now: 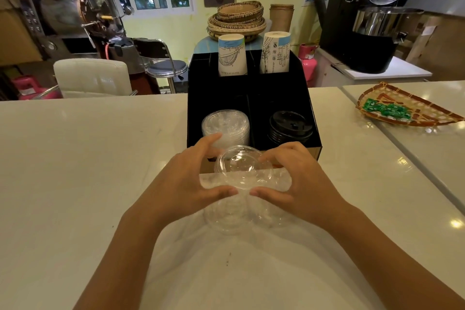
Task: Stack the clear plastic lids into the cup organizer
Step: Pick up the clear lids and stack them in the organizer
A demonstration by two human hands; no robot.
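Holding one clear lid (242, 166) just in front of the organizer (284, 94), the left hand (187, 178) and right hand (298, 178) grasp its rim. Judged step: carrying. Next: seat it squarely on the lid stack (225, 127) in the organizer's front-left compartment.

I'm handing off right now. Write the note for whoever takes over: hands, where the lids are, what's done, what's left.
Left hand and right hand: both grip one clear lid by its rim, just in front of the black organizer.
Loose clear lids lie on the counter under the hands.
Done: a stack of clear lids sits in the front left slot; black lids fill the front right; paper cups stand at the back.
Left: set the held lid on the clear stack, then add the loose ones.
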